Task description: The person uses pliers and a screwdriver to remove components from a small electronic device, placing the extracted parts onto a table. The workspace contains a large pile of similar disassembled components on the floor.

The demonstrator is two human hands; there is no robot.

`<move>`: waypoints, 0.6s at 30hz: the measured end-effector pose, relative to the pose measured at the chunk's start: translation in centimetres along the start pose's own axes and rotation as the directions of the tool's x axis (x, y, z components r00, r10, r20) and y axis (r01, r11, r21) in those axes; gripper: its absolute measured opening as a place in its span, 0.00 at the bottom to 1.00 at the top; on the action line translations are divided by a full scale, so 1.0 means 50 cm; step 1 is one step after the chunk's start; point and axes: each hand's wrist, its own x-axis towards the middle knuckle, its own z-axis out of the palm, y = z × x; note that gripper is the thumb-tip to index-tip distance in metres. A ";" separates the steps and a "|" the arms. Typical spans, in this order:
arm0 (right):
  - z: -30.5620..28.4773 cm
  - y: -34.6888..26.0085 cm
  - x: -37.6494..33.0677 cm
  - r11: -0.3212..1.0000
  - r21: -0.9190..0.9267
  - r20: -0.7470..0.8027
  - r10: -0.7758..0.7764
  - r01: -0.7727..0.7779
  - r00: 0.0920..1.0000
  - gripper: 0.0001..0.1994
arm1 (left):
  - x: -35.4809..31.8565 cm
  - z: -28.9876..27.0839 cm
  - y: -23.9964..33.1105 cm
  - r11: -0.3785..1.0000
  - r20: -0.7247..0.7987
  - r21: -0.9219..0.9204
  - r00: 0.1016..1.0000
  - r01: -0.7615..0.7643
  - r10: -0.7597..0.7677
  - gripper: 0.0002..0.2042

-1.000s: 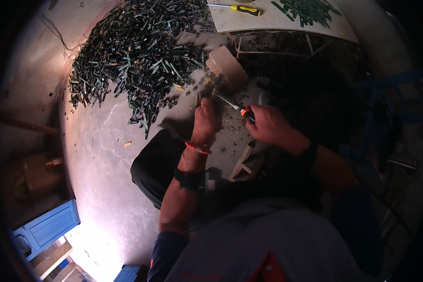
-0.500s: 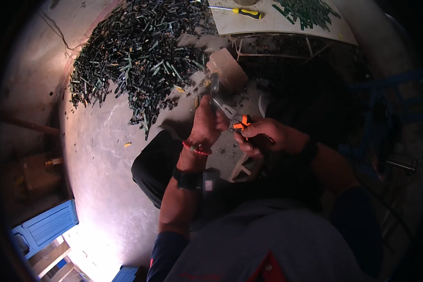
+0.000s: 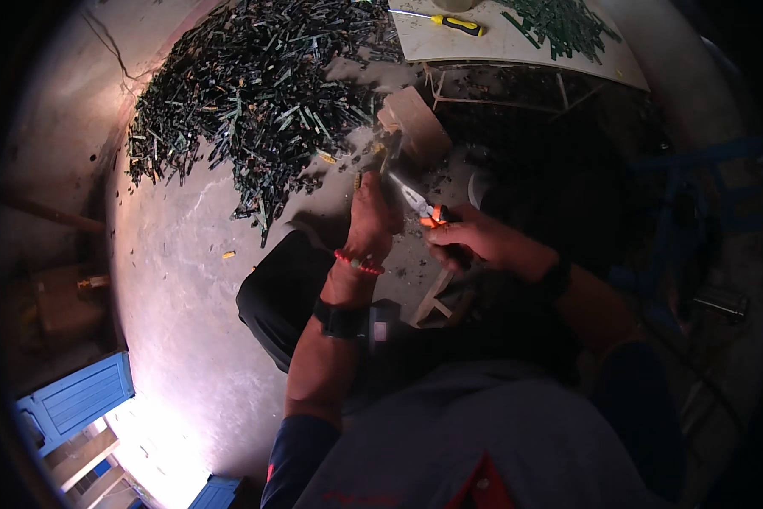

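Note:
My left hand (image 3: 373, 216) is closed around a small dark green strip and holds it up over the grey floor. My right hand (image 3: 470, 239) grips pliers (image 3: 419, 204) with orange handles, and their metal jaws point up-left and meet the piece held in my left hand. A red bead bracelet and a black watch sit on my left wrist. Just beyond the hands lies a wooden block (image 3: 415, 123). A large heap of dark green strips (image 3: 245, 93) covers the floor to the upper left.
A white board (image 3: 500, 38) at the top carries a yellow-handled screwdriver (image 3: 453, 23) and more green strips. A black bag (image 3: 284, 293) lies by my left forearm. Blue boxes (image 3: 76, 399) stand at the lower left. The right side is dark.
My right hand with the pliers has drawn down and to the right, then come back toward my left hand. My left hand has lifted slightly.

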 end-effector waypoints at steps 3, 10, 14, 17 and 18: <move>0.032 -0.009 -0.011 0.821 0.537 0.392 -0.039 -0.194 0.919 0.09 | -0.013 0.009 0.003 0.994 0.043 -0.103 0.998 -0.042 0.047 0.20; 0.023 -0.057 -0.008 0.918 -0.371 -0.145 -0.210 0.144 0.967 0.08 | -0.007 -0.007 0.001 0.982 0.124 -0.181 0.989 -0.060 0.083 0.22; 0.002 -0.022 0.005 0.368 -0.930 -0.298 -0.727 -0.016 0.619 0.11 | 0.001 -0.011 0.009 0.999 0.048 0.013 0.998 -0.033 0.032 0.21; -0.015 0.006 0.008 0.369 -0.929 -0.252 -0.700 0.037 0.668 0.08 | 0.001 -0.010 0.009 0.999 0.092 0.039 0.995 -0.033 0.030 0.21; -0.008 -0.002 0.005 0.684 -0.711 -0.282 -0.487 0.160 0.827 0.08 | -0.001 -0.014 0.006 0.996 0.084 0.051 0.994 -0.068 0.063 0.21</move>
